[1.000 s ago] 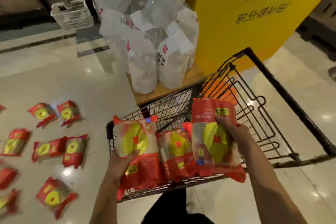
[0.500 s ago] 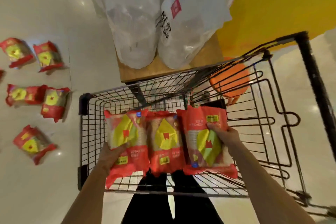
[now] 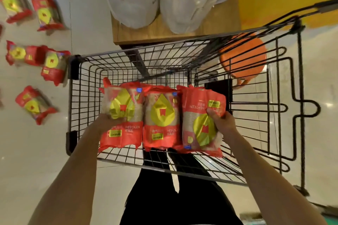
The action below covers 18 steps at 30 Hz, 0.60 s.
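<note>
The middle pack [image 3: 161, 115] is looking like the weak point. It is sitting between the left pack [image 3: 122, 113] and the right pack [image 3: 199, 115], touching both, and no finger is showing on it, so it is probably staying up only by the squeeze from the sides. If either hand is easing off, or the two are drifting apart, it is likely slipping down through the row and dropping into the cart [image 3: 139, 51]. The wrappers are looking glossy and soft, which is adding to the risk of sliding. A tilt toward the person could also be sending a pack over the near rim to the floor, where more packs [image 3: 53, 65] are lying to the left.

All three packs are hanging side by side inside the cart's rim, above its wire bottom.

Both forearms are reaching forward and slightly inward. The left hand [image 3: 108, 121] is gripping the left pack at its outer edge, thumb across the front, fingers hidden behind. The right hand [image 3: 222, 121] is clamping the right pack the same way — curled digits pressing on its face, the rest out of sight.
</note>
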Each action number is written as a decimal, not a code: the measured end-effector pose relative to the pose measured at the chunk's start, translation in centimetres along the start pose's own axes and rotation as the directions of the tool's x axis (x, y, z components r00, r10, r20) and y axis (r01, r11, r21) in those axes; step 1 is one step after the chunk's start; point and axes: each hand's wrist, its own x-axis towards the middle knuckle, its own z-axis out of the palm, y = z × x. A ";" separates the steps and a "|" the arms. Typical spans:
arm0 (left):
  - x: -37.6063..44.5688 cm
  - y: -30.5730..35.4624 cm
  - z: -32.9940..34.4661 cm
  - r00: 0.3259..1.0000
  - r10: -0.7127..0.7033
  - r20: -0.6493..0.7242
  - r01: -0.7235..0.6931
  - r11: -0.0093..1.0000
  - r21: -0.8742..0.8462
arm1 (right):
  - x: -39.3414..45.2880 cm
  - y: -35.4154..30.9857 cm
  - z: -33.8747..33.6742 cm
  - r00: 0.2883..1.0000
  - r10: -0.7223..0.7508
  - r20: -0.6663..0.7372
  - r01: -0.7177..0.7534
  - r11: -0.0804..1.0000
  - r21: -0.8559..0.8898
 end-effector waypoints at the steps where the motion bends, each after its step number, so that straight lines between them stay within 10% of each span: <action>1: -0.3 0.2 0.2 1.000 -0.020 -0.003 0.020 1.000 0.021 | 0.2 -0.1 0.0 0.999 -0.037 -0.011 0.036 0.999 -0.027; 6: -2.2 0.4 1.7 0.942 -0.091 -0.324 0.161 0.967 0.196 | -0.2 -1.2 0.2 0.987 -0.137 -0.087 0.108 0.954 -0.281; 9: -6.7 2.3 3.3 0.860 0.144 -0.490 0.081 0.909 0.408 | -2.2 -2.9 -0.1 0.958 -0.251 -0.135 0.163 0.872 -0.462; 18: -19.8 10.1 5.3 0.572 0.692 -0.440 -0.331 0.686 0.648 | -14.4 -14.6 2.1 0.521 -0.785 0.336 0.710 0.179 -0.681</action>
